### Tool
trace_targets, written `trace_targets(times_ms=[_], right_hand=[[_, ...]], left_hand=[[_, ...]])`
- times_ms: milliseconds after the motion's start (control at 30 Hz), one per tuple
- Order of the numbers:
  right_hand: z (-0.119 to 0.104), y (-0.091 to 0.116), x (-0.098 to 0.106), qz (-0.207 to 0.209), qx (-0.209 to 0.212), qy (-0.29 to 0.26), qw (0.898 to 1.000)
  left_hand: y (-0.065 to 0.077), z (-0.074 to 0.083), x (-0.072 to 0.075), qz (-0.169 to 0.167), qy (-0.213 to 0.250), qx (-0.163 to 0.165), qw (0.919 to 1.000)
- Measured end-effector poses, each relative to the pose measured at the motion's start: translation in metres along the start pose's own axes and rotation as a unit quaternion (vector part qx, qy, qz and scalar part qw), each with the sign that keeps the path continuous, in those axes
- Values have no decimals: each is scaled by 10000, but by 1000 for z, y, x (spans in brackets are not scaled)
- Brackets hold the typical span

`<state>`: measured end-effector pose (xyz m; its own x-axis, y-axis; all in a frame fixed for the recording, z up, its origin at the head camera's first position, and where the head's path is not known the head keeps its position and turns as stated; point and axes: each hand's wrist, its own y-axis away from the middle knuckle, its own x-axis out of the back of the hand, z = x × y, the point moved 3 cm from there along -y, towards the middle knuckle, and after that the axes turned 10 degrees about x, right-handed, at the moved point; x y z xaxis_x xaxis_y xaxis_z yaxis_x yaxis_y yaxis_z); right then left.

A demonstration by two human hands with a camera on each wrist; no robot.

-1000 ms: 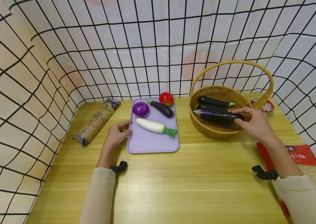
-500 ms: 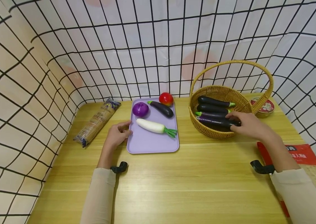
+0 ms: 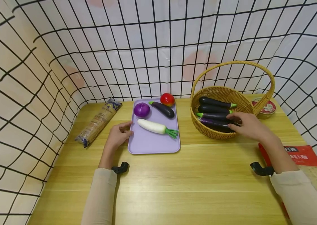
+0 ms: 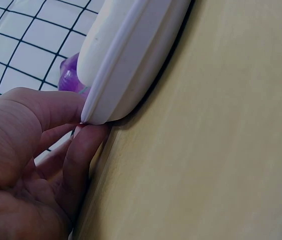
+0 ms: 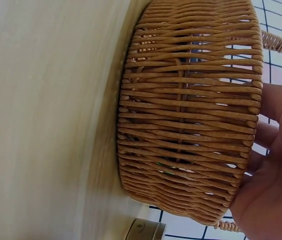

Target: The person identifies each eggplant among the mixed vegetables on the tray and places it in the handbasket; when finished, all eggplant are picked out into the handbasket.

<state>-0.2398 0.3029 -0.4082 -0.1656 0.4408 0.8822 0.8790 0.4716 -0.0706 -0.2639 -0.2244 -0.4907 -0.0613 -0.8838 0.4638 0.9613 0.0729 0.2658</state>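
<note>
In the head view my right hand reaches over the wicker basket's right rim. Its thumb and fingers hold the end of a dark purple eggplant, the frontmost of several lying side by side inside. The right wrist view shows the basket wall hiding the fingertips. My left hand pinches the left rim of a lilac tray, thumb above and a finger below in the left wrist view. On the tray lie a purple onion, a small eggplant, a tomato and a white radish.
A pack of noodles lies left of the tray. Behind the basket's right side sits a round tub with a red label. A red noodle bag lies under the right forearm. The basket's tall handle arches above it.
My right hand has lowered the purple eggplant toward the basket's front wall, uncovering the eggplants behind it. The left hand has stayed at the tray's rim.
</note>
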Motion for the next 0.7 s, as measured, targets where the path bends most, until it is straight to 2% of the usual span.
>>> trace_targets(times_ms=[300,533,700], right_hand=[[-10,-2,-1,757,-25,-466,9960],[-29,-14,-8,1094,-212,-972,9890],[-46,-26,-17,1303,-179,-1461,9805]], left_hand=[[0,1,0,34,-10,-16,10000],[0,0,0,91,-33,-86,9999],[0,1,0,123,-109,-104,9998]])
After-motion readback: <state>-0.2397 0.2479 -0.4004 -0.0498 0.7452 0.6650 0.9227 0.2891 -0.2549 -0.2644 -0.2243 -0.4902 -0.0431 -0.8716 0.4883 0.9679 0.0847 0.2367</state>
